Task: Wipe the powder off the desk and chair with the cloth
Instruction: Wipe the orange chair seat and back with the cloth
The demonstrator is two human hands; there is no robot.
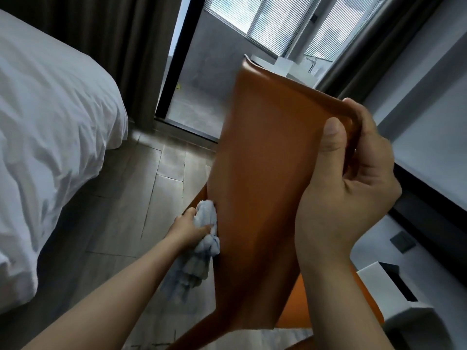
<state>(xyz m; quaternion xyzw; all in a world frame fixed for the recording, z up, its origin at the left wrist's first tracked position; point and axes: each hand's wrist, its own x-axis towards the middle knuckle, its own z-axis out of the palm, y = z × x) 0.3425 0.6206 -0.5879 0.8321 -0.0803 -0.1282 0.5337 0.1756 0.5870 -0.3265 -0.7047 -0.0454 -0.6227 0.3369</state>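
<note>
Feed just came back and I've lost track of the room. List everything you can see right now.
chair: one, orange-brown, centre, its backrest facing the camera
cloth: one, pale blue-white, bunched against the backrest's left edge, with its tail hanging down
bed: one, white bedding, left
curtains: two, dark, on either side of the window
blinds: pale slats, top centre
floor: grey wood-look planks
white surface: one, dark edge, right; possibly the desk
white box: one, dark slot, lower right
grey plate: one, right
left hand: holds the cloth against the chair
right hand: grips the backrest's top right corner
</note>
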